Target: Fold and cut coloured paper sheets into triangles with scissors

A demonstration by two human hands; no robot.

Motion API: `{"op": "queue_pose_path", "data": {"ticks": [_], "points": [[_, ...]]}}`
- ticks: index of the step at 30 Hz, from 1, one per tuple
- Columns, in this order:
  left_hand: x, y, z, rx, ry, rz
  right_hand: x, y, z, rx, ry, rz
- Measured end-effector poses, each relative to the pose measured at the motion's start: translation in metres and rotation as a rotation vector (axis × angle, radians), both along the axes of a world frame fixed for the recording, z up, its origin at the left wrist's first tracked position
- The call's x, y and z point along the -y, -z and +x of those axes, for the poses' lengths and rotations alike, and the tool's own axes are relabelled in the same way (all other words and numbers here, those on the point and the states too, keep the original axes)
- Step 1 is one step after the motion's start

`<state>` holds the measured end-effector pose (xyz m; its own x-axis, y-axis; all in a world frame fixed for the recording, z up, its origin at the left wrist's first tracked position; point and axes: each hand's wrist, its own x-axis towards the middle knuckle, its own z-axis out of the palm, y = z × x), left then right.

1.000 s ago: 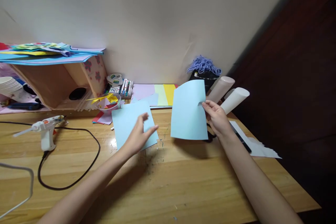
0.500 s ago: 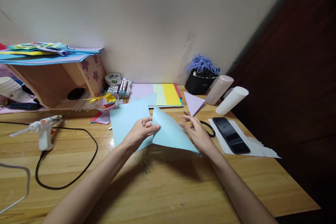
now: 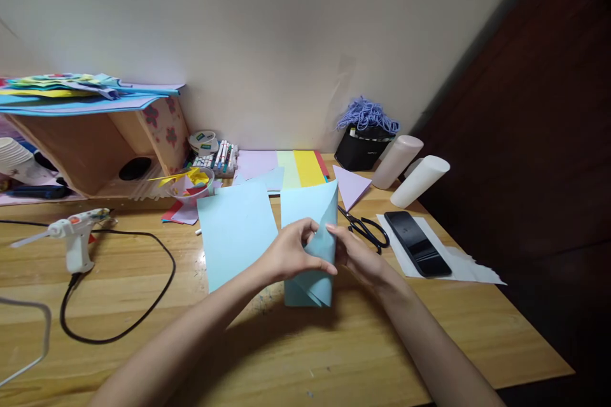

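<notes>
A light blue sheet of paper (image 3: 308,203) stands bent over on itself between my hands, its right side curved and a corner folded across the front. My left hand (image 3: 298,251) grips its front, thumb stretched toward the right edge and fingers curled on the paper. From the right side, my right hand (image 3: 356,253) holds the curved edge, with the thumb on the front and the other fingers partly hidden behind. Left of it, a second light blue sheet (image 3: 236,229) lies flat on the table. Black-handled scissors (image 3: 367,229) rest just beyond my right hand.
A white glue gun (image 3: 79,238) with a looping black cord is at left. Behind are a bowl of paper scraps (image 3: 193,184), markers (image 3: 222,158), coloured sheets (image 3: 305,168) and a lilac triangle (image 3: 351,186). Two white cylinders (image 3: 420,181) and a phone (image 3: 417,243) stand and lie right.
The held sheet has turned from a slanted, loosely bent pose to a more upright fold. My left hand has moved right across its front, and the scissors show more fully.
</notes>
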<state>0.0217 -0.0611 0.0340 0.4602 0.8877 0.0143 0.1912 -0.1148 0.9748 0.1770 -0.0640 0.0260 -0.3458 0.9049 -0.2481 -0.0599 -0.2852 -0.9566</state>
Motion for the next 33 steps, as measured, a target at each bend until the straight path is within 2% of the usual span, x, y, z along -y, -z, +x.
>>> {"op": "queue_pose_path", "data": {"ticks": [4,7,12,15,17,20,23,26,29,31,33], "points": [[-0.004,0.007,0.000,-0.126,-0.062,0.112,-0.004,0.003,0.004,-0.141,-0.029,-0.073],[-0.006,0.012,0.002,-0.179,-0.099,0.153,-0.004,0.007,0.003,-0.132,0.015,-0.068],[-0.007,0.023,0.005,-0.149,-0.113,0.094,-0.007,0.013,-0.001,-0.033,0.042,-0.119],[-0.008,0.028,0.004,-0.115,-0.131,0.043,-0.007,0.011,-0.002,-0.078,0.020,-0.127],[-0.008,0.028,0.002,-0.125,-0.137,0.035,-0.007,0.007,-0.002,-0.124,0.014,-0.130],[-0.005,0.020,-0.006,-0.170,-0.139,0.065,-0.008,0.005,0.004,-0.106,0.038,-0.144],[-0.001,0.010,-0.025,-0.187,-0.148,0.093,-0.015,0.011,0.018,-0.046,0.029,-0.136],[0.002,0.008,-0.059,-0.227,-0.265,0.088,-0.025,0.021,0.036,0.033,0.035,-0.098],[0.006,0.020,-0.101,-0.381,-0.450,0.140,-0.034,0.029,0.052,0.157,0.049,-0.080],[0.011,0.031,-0.126,-0.551,-0.583,0.174,-0.038,0.031,0.060,0.201,0.002,-0.093],[0.017,0.039,-0.141,-0.726,-0.624,0.143,-0.039,0.032,0.065,0.206,-0.077,-0.115]]}}
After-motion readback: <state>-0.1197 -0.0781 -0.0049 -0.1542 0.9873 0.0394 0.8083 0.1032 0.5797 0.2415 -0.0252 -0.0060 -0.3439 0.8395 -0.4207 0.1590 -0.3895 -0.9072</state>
